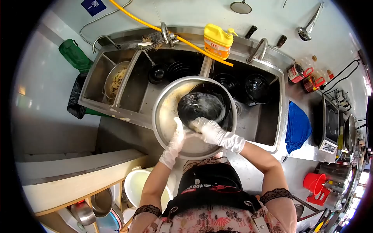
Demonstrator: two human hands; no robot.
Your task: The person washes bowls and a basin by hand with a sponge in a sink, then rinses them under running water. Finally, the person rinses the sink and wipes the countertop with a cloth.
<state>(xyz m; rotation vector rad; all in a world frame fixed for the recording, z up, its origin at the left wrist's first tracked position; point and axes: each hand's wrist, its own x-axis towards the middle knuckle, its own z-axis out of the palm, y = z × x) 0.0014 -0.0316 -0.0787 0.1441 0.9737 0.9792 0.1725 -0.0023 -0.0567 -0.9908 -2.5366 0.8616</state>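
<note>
Black round bowl tilts on its rim inside the large steel basin, its hollow facing me. More black bowls sit in the steel sink beyond, a yellow detergent jug behind them. My white-gloved left hand grips the bowl's near edge; my gloved right hand closes around something pale against it.

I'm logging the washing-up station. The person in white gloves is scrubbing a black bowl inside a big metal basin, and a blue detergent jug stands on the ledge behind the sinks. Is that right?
Not quite: the detergent jug is yellow, not blue, as the head view shows. The rest holds: the gloved left hand and right hand work on the black bowl inside the big metal basin, and the jug stands on the ledge behind the sinks.
</note>
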